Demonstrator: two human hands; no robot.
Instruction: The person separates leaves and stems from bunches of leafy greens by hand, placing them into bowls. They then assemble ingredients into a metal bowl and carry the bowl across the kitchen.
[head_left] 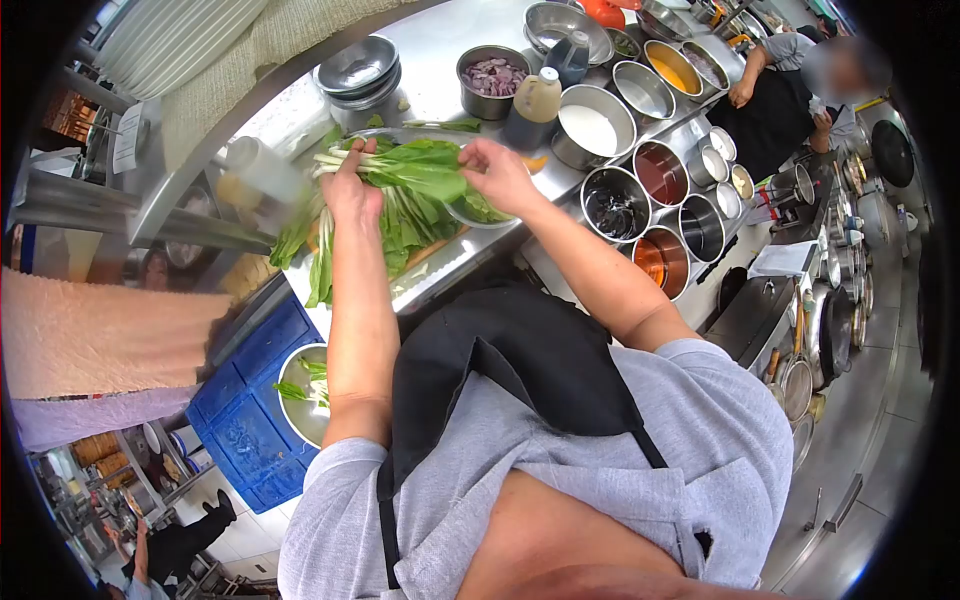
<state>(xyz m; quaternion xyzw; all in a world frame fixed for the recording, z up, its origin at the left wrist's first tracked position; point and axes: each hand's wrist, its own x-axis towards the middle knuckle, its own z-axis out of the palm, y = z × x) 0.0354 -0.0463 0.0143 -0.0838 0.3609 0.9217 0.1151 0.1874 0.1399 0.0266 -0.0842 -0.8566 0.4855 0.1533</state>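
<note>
A bunch of leafy greens with pale stems (415,168) lies across my left hand (352,188), whose fingers are wrapped round the stems. At the leaf end, my right hand (492,178) has its thumb and fingers pinched together at the leaf edge. Below the bunch, more greens (405,218) are spread over a wooden board (432,252), which they mostly cover. A metal bowl (480,218) holding some leaves sits partly under my right forearm and the greens.
Beyond my hands are a pot of chopped purple onion (480,104), stacked metal bowls (358,75) and a squeeze bottle (535,98). Several sauce pots (660,172) stand to the right. A bowl (300,410) rests by a blue crate (245,420). Another person (790,100) works at upper right.
</note>
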